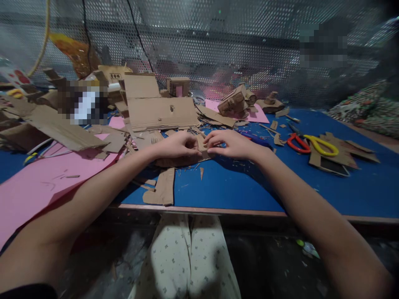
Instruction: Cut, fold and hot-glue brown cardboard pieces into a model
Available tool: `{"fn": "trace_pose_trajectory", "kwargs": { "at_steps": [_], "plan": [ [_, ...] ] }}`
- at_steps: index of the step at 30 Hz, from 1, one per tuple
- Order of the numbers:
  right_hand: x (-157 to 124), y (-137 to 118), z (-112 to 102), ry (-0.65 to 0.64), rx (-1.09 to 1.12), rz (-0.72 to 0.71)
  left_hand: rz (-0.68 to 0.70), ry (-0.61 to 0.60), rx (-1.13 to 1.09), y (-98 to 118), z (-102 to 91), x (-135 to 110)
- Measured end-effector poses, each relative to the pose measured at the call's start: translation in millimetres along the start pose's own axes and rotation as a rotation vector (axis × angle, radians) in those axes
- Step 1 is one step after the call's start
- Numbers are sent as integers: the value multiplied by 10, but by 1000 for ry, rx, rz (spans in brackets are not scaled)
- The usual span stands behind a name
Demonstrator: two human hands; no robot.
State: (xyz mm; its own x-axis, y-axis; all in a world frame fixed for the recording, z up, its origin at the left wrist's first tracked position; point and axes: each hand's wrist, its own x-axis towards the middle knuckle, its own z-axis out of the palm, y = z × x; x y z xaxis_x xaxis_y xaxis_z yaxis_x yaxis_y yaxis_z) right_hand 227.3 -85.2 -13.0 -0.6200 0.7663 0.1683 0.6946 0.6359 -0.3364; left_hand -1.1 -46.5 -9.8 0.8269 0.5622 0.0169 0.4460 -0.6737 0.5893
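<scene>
Small cardboard piece sits low over the blue table, straight ahead and between both hands, its long axis running roughly side to side. Left hand and right hand are equally near, each curled with fingertips pinched on one end of it; scissors lie well apart to the right
</scene>
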Motion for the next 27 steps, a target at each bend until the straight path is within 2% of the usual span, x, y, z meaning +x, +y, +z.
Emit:
{"fn": "trace_pose_trajectory", "kwargs": {
  "at_steps": [14, 27],
  "plan": [
    [-21, -13, -7, -22, -8, -31, 2, -47, 14, -15, -11, -8],
    [-12, -33, -23, -62, -49, -23, 1, -35, 7, 22, 0, -20]
  ]
}}
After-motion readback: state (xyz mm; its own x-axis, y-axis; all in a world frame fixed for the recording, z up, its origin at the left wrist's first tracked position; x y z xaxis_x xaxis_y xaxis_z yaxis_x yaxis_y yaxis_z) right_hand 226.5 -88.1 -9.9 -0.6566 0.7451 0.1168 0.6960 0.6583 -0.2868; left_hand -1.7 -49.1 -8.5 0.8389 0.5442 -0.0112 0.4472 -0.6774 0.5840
